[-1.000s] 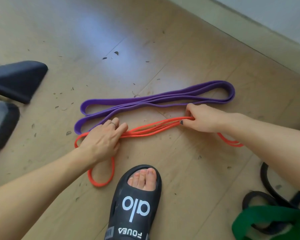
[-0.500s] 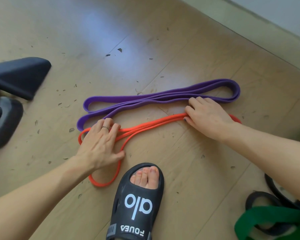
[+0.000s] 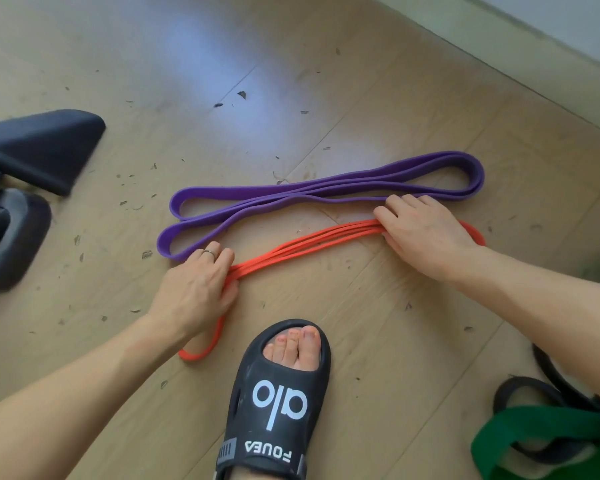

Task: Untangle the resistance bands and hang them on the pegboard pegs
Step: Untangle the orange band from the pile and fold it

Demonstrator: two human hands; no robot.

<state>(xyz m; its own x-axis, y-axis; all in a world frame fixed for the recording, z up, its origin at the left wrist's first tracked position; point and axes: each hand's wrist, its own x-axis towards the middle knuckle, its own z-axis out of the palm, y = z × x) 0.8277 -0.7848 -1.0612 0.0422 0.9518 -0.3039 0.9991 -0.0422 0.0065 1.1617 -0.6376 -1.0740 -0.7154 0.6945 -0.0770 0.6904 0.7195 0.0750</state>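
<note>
Since a second ago the orange resistance band (image 3: pixel 309 245) has been gathered: its strands, then splayed with one loop trailing out past the right wrist, now lie bunched in a tight bundle between the two hands, and the right hand (image 3: pixel 426 233) has shifted from pinching the strands at its fingertips to lying flat over that end. The left hand (image 3: pixel 196 292) lies over the band's other end with its fingers gathered against the strands; whether they curl under the rubber cannot be told from here, and a loop still pokes out below that wrist, near the black slide sandal (image 3: pixel 274 407). The band lies on the wood floor (image 3: pixel 378 323), its long axis running from lower left to upper right, roughly parallel with the purple resistance band (image 3: pixel 326 195), which sits folded just beyond it and touches the fingertips of both hands. Each hand covers one end of the orange band, so a lift would call for both closing at once and rising together along that axis. A green band (image 3: pixel 534 441) and a black band (image 3: pixel 520 389) lie tangled at the lower right, nearer the right arm. No pegboard is in view.
</note>
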